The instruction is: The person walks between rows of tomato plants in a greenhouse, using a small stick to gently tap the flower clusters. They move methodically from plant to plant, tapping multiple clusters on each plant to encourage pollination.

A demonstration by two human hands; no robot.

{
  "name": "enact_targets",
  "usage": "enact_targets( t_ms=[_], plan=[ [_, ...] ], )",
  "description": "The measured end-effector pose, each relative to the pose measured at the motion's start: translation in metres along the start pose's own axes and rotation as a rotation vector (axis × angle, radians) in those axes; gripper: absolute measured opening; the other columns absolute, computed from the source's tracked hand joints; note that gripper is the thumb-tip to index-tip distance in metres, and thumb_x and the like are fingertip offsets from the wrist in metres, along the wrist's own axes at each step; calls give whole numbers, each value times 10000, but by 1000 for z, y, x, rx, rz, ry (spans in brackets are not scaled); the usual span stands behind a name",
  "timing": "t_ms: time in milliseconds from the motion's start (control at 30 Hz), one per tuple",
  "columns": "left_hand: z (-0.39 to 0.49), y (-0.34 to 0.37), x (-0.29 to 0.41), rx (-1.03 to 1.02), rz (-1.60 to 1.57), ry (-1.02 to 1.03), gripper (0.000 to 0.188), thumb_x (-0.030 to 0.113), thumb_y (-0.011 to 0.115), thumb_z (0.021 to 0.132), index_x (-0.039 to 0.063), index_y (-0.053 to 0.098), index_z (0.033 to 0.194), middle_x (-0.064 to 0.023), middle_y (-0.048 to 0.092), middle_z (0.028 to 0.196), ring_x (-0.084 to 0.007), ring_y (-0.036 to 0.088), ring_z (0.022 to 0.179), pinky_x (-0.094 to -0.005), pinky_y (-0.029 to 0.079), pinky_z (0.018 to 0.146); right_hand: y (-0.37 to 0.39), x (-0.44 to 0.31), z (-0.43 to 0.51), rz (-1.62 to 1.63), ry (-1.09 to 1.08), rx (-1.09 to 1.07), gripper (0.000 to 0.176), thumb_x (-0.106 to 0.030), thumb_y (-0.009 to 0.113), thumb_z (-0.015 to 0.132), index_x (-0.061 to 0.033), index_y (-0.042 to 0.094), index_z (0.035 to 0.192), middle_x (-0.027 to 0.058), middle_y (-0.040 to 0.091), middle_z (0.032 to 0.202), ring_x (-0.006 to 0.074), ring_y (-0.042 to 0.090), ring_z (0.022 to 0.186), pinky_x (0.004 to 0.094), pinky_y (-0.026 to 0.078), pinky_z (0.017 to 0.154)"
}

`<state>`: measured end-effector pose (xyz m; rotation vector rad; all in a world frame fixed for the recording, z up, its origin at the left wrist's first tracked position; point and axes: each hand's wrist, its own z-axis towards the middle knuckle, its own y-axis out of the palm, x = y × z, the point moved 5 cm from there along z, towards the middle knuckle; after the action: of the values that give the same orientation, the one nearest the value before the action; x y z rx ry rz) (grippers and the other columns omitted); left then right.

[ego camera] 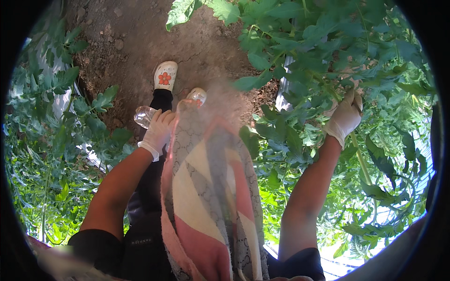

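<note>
My left hand point(159, 131), in a thin white glove, is closed around a clear plastic bottle point(143, 116) in front of my leg. Part of the bottle is hidden behind the fingers. On the right, my gloved right hand point(344, 114) reaches into a leafy tomato plant point(316, 45). Its fingers are bent together on the plant where a thick green stem point(362, 158) runs up to the hand. Leaves and the hand itself hide exactly what the fingertips touch.
A patterned pink, cream and grey cloth point(211, 182) hangs in front of my body. My white clogs point(166, 75) with orange flowers stand on a bare soil path point(140, 45). More tomato plants point(63, 140) line the left side. Light-coloured sheeting point(285, 84) edges the right row.
</note>
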<state>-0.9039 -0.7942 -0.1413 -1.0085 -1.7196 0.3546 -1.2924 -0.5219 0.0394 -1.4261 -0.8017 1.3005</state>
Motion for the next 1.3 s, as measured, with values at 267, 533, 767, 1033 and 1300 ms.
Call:
enact_targets(
  t_ms=[267, 533, 767, 1033, 1300],
  plan=[
    [2, -6, 1, -35, -95, -9, 564, 160, 647, 673, 64, 476, 1202, -99, 503, 1203, -308, 441, 1198, -482, 284, 1056, 1, 4, 0, 76, 27, -29, 242, -169, 580, 906, 29, 657, 1021, 93, 678, 928, 156, 617, 808, 271, 478, 730],
    [3, -11, 4, 5, -115, 5, 599, 140, 660, 624, 79, 478, 1191, -103, 503, 1181, -327, 446, 1178, -486, 285, 1050, 1, 13, 2, -67, 8, 3, 194, -171, 601, 888, -1, 675, 944, 105, 676, 862, 158, 608, 753, 275, 470, 688],
    [7, -21, 6, -88, -158, -45, 636, 157, 682, 615, 72, 468, 1207, -117, 498, 1198, -334, 440, 1191, -484, 273, 1059, -5, 13, 0, 101, 34, -33, 191, -151, 599, 883, 18, 660, 950, 82, 682, 860, 134, 601, 764, 257, 464, 693],
    [5, -15, 4, -40, -162, -11, 642, 161, 692, 616, 73, 462, 1209, -112, 494, 1199, -331, 432, 1194, -498, 275, 1053, -15, -3, -5, 111, -13, -16, 170, -150, 592, 876, -10, 663, 941, 77, 669, 855, 158, 601, 752, 260, 463, 687],
    [2, -12, 3, -12, -155, -30, 628, 152, 671, 622, 59, 460, 1206, -116, 495, 1195, -329, 434, 1194, -500, 281, 1050, -34, -29, -24, -37, -34, -82, 191, -195, 570, 879, -31, 666, 892, 118, 621, 839, 222, 587, 735, 323, 457, 675]
  ],
)
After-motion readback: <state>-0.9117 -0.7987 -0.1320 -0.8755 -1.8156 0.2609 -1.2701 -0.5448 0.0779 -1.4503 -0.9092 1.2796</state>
